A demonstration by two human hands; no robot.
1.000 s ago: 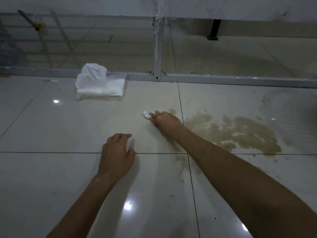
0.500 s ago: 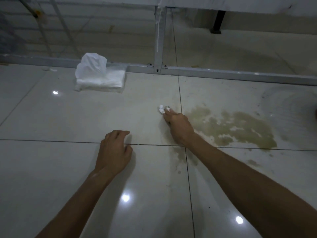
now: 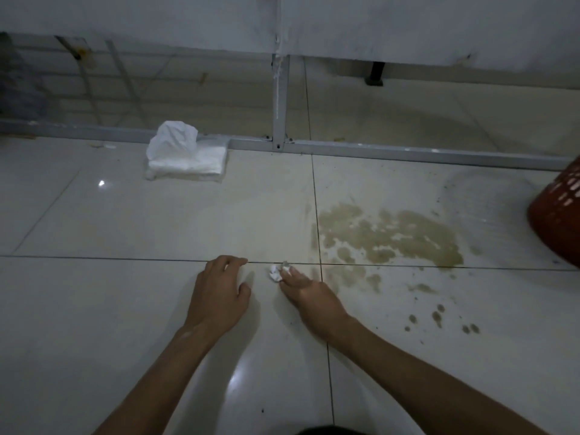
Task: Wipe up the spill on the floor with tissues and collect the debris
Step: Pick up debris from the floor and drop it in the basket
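A small crumpled tissue wad (image 3: pixel 275 273) lies touching the right hand's (image 3: pixel 309 296) fingertips, which reach forward close together; I cannot tell whether they pinch it. The left hand (image 3: pixel 219 293), just beside, rests loosely bent fingers on the floor (image 3: pixel 125 221). The spill (image 3: pixel 386 240) spreads right of the fingers.

I can read no text, label or number from here, neither on the tissue wad (image 3: pixel 275 274) at the fingers (image 3: pixel 293 274) nor on the tissue pack (image 3: pixel 188 163) beyond them.
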